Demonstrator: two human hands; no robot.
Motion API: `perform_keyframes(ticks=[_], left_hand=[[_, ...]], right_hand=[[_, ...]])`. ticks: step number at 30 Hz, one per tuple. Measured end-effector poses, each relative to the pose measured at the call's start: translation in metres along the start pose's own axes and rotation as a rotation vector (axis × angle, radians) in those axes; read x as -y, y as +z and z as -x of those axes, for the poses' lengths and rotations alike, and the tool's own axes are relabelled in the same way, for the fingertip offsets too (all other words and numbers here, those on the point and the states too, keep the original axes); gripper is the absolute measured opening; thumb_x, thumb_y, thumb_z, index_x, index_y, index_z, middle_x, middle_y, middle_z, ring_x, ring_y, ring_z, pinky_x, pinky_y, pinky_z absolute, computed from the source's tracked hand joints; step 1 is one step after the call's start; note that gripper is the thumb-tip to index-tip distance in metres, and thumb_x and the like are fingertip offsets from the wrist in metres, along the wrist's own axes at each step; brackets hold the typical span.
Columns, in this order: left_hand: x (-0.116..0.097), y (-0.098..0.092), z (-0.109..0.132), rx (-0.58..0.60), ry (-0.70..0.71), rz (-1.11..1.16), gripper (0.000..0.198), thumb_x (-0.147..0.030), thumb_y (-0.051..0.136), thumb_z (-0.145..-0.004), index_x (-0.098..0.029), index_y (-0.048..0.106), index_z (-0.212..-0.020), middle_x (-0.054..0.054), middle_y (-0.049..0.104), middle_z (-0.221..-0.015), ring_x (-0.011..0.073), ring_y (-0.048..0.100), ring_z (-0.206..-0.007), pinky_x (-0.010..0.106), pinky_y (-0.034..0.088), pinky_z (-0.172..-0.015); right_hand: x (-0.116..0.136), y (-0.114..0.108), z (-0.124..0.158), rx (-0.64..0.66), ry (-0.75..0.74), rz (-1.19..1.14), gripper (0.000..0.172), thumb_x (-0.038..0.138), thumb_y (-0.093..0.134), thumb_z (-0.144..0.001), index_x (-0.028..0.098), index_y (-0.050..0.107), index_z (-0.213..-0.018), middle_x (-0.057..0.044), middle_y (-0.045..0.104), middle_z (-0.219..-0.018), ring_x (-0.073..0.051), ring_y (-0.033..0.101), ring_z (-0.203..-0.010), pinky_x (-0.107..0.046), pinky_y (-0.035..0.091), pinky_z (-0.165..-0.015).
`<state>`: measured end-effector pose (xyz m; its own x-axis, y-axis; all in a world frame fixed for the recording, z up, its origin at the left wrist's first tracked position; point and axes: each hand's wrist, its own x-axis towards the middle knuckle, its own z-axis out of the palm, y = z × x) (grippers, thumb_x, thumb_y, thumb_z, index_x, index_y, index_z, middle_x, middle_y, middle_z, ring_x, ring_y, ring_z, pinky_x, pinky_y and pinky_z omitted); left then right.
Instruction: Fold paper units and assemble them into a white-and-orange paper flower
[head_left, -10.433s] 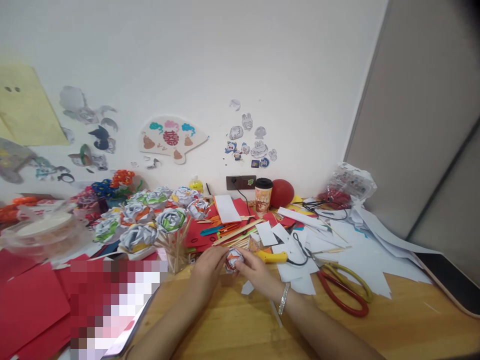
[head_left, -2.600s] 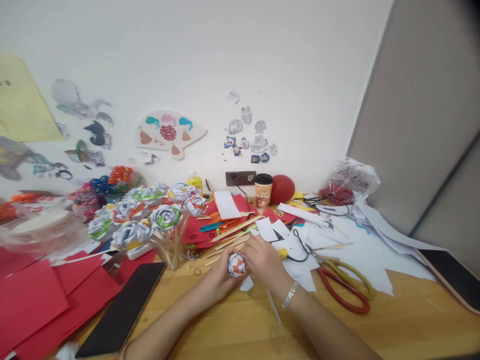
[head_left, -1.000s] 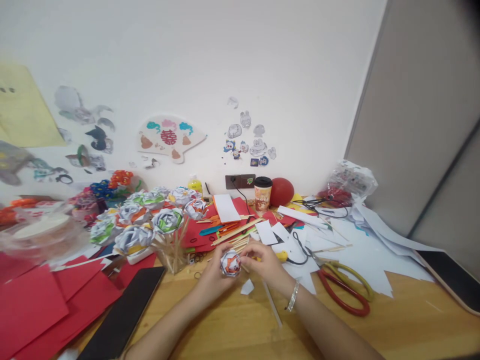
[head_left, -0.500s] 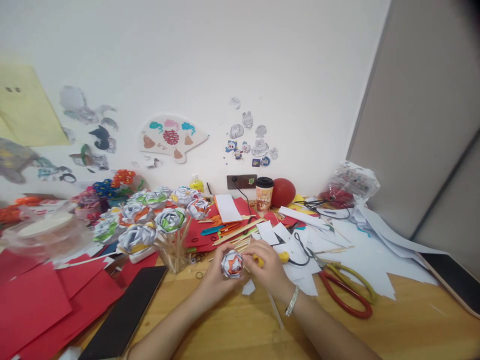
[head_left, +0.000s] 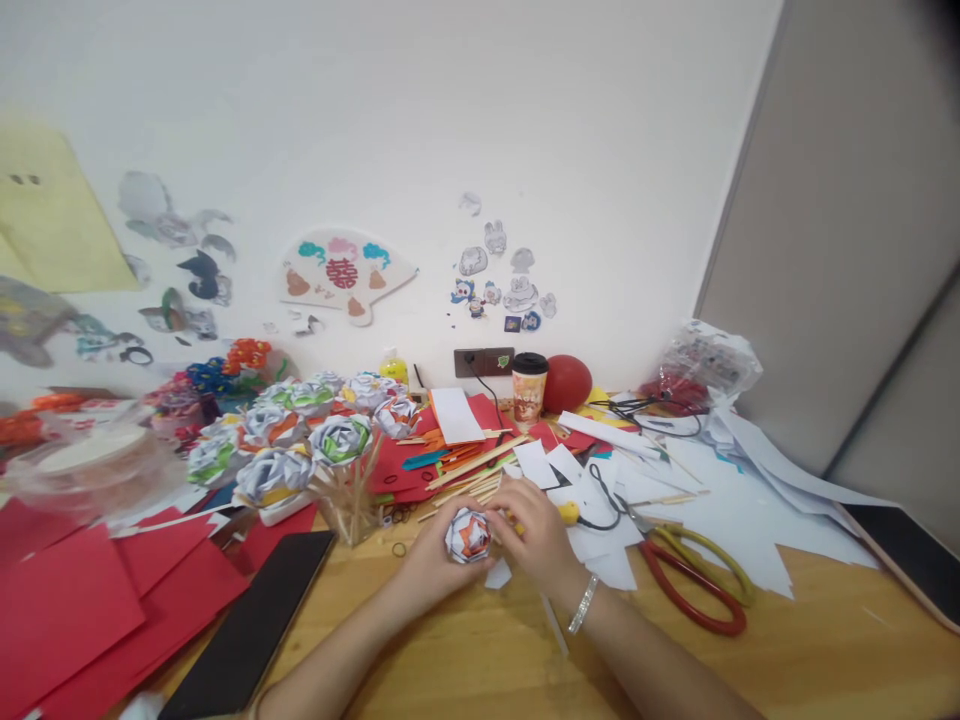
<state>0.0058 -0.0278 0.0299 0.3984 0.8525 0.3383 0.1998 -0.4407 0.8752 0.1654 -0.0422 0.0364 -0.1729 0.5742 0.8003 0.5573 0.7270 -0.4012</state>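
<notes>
A white paper flower (head_left: 469, 536) with orange inside sits in my left hand (head_left: 433, 560), whose fingers curl round its side and base. My right hand (head_left: 536, 530) pinches at the flower's right edge, fingertips pressed together on its outer paper. Just behind the right hand lies a yellow-handled tool with a black cord (head_left: 570, 513), partly hidden by the fingers. Left of my hands, several finished-looking paper flowers (head_left: 341, 438) stand on sticks in a clear container (head_left: 346, 510).
Large red-handled scissors (head_left: 697, 590) and white paper scraps (head_left: 720, 520) lie to the right. Red paper sheets (head_left: 67, 620) and a black flat slab (head_left: 251, 620) are on the left. A paper cup (head_left: 529, 390) and a red balloon (head_left: 568, 384) stand by the wall.
The flower has turned and shifted slightly to the right in my left hand. My right fingers remain at its edge.
</notes>
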Motion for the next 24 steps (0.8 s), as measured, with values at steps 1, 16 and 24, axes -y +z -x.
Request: perform_keyframes(ticks=[1,16,24], left_hand=[[0.0001,0.0007,0.0003,0.001,0.000,-0.005,0.043,-0.016,0.070,-0.058,-0.018,0.052,-0.097,0.005,0.060,-0.094,0.0206,0.057,-0.086,0.029,0.046,-0.076],[0.0056,0.0052,-0.0001,-0.007,-0.029,0.033,0.040,-0.024,0.069,-0.064,-0.018,0.048,-0.098,0.002,0.061,-0.083,0.0178,0.057,-0.078,0.028,0.046,-0.071],[0.0042,0.0049,-0.0003,0.004,-0.006,0.011,0.039,-0.024,0.069,-0.065,-0.018,0.047,-0.097,0.003,0.062,-0.085,0.0178,0.058,-0.079,0.028,0.046,-0.072]], right_hand=[[-0.0001,0.0006,0.0005,-0.014,-0.032,0.059,0.013,0.020,0.046,-0.087,0.019,0.057,-0.080,-0.003,0.059,-0.075,-0.017,0.051,-0.075,-0.032,0.042,-0.069],[0.0025,0.0049,0.0041,-0.038,-0.200,0.476,0.015,0.016,0.045,-0.086,0.017,0.057,-0.078,-0.005,0.058,-0.070,-0.019,0.045,-0.070,-0.033,0.038,-0.065],[-0.0007,0.0054,0.0049,0.011,-0.196,0.497,0.020,0.012,0.041,-0.087,0.017,0.056,-0.075,-0.005,0.056,-0.070,-0.019,0.043,-0.069,-0.032,0.036,-0.066]])
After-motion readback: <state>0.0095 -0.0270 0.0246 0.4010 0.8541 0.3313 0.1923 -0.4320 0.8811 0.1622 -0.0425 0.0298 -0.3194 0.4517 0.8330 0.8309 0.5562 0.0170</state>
